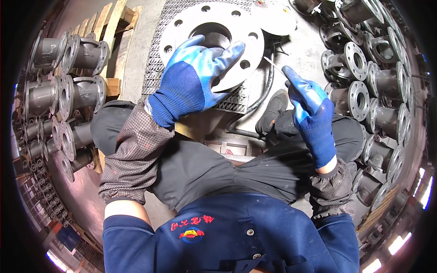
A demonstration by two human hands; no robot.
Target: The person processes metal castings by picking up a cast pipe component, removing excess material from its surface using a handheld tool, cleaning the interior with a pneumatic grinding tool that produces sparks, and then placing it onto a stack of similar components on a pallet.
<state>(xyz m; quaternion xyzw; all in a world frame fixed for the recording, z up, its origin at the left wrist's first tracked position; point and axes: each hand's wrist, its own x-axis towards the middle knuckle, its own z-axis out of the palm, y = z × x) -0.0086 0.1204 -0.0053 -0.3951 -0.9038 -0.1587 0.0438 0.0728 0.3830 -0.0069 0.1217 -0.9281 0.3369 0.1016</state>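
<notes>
A pale, round metal flange (252, 54) with a wide central bore and bolt holes around its rim lies in front of me. My left hand (195, 73), in a blue coated glove, grips its near left part. The fingers spread across the face toward the bore, and the thumb rests by the near rim. To the right, my right hand (307, 98) is closed around a thin, pale, pointed tool (273, 63). Its tip points at the flange's right rim, apparently just apart from it. The glove hides the tool's other end, so its exact kind is unclear.
Under the flange is a metal grating (157, 59). A second pale disc (277, 22) lies beyond it, and a black hose (266, 88) curves down on the right. Grey flanged valve bodies (84, 95) stack at left, with more (384, 120) at right. A wooden pallet (111, 38) stands far left.
</notes>
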